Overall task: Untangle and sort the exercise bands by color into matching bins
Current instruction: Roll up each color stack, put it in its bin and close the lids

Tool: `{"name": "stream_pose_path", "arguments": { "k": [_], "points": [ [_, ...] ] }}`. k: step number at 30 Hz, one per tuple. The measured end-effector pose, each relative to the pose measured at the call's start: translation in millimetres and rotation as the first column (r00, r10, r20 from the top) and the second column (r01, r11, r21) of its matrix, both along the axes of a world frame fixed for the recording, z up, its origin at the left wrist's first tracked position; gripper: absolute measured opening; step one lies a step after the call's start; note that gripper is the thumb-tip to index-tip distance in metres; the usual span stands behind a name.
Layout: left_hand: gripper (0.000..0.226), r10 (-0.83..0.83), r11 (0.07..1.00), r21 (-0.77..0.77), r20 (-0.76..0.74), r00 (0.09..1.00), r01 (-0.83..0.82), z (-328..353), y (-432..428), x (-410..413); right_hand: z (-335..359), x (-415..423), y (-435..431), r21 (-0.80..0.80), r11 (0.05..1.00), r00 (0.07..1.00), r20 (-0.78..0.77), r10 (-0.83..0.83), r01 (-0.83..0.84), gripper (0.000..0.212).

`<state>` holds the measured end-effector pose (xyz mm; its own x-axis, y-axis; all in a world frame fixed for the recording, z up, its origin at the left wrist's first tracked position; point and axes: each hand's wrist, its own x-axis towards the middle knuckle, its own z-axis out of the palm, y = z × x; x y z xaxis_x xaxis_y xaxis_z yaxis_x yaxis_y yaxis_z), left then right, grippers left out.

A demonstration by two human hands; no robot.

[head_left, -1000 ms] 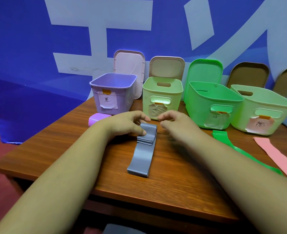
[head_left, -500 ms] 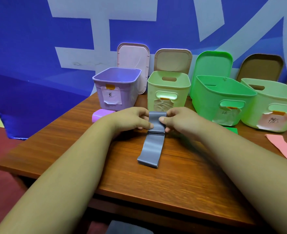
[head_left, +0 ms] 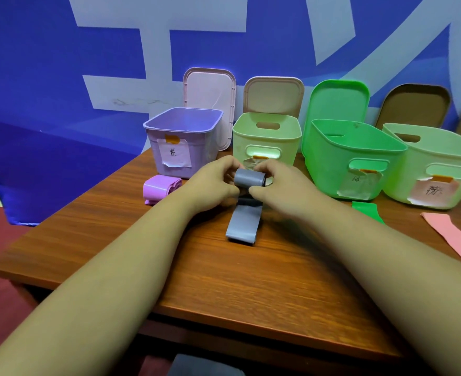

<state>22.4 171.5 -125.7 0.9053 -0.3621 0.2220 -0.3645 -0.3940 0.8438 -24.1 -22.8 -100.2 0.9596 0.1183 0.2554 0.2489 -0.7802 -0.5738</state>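
While both the left hand [head_left: 213, 183] and the right hand [head_left: 281, 185] pinched the rolled end of the grey band [head_left: 247, 202] above the table [head_left: 142, 240], it looked light, limp and springy, best held across the roll.

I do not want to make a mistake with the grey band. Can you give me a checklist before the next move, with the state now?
1. Grip of left hand and right hand on the grey band: ok.
2. Band rolled to its end: not ok, a tail lies flat on the table.
3. Bins open: ok, the purple bin and green bin have no lids on.
4. Grey bin found: cannot tell, none shows and the labels are unreadable.
5. Other bands separate: ok, the purple band, green band and pink band lie apart from it.
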Motion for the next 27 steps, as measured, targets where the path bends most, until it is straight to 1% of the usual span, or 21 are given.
{"name": "stream_pose_path", "arguments": {
  "k": [2,6,9,11,15,17,19,22,24,27],
  "points": [
    [0.044,-0.029,1.0,-0.012,-0.038,0.999,0.029,-0.6,5.1,1.2,1.5,-3.6,-0.6,-0.032,0.999,1.0,0.023,0.006,-0.005,0.04],
    [0.051,-0.105,0.994,-0.012,-0.123,0.987,0.104,-1.6,13.1,-0.4,2.2,-14.4,-2.3,-0.109,0.994,0.999,0.016,0.027,-0.025,0.043],
    [0.048,-0.152,0.988,-0.006,-0.133,0.979,0.152,2.4,14.8,-8.3,1.3,-24.4,-2.8,-0.165,0.984,0.997,0.046,0.069,-0.061,0.041],
    [0.051,-0.181,0.983,0.017,-0.143,0.973,0.185,5.2,15.9,-12.8,1.5,-30.3,-3.6,-0.2,0.977,0.994,0.067,0.088,-0.073,0.043],
    [0.061,-0.242,0.957,0.122,-0.174,0.955,0.265,5.9,21.8,-12.4,-0.9,-42.8,-5.1,-0.285,0.954,0.992,0.064,0.113,-0.09,0.052],
    [0.061,-0.264,0.949,0.113,-0.215,0.94,0.293,5.7,23.8,-12.4,-7.1,-48.7,-4.7,-0.324,0.94,0.99,0.053,0.129,-0.105,0.054],
    [0.057,-0.27,0.953,0.059,-0.276,0.922,0.297,5.8,24.1,-13.0,-15.8,-55.3,-3.2,-0.366,0.922,0.986,0.054,0.158,-0.128,0.052],
    [0.048,-0.231,0.971,-0.02,-0.317,0.92,0.238,4.7,23.2,-11.8,-27.6,-64.8,0.7,-0.413,0.903,0.988,0.033,0.148,-0.121,0.053],
    [0.038,-0.195,0.979,-0.011,-0.304,0.933,0.201,3.5,22.1,-9.9,-29.9,-69.4,2.4,-0.43,0.895,0.99,0.021,0.137,-0.115,0.057],
    [0.026,-0.13,0.986,0.077,-0.232,0.964,0.151,1.5,20.9,-6.0,-25.2,-75.6,2.6,-0.483,0.868,0.991,-0.012,0.13,-0.12,0.073]
  ]
}}
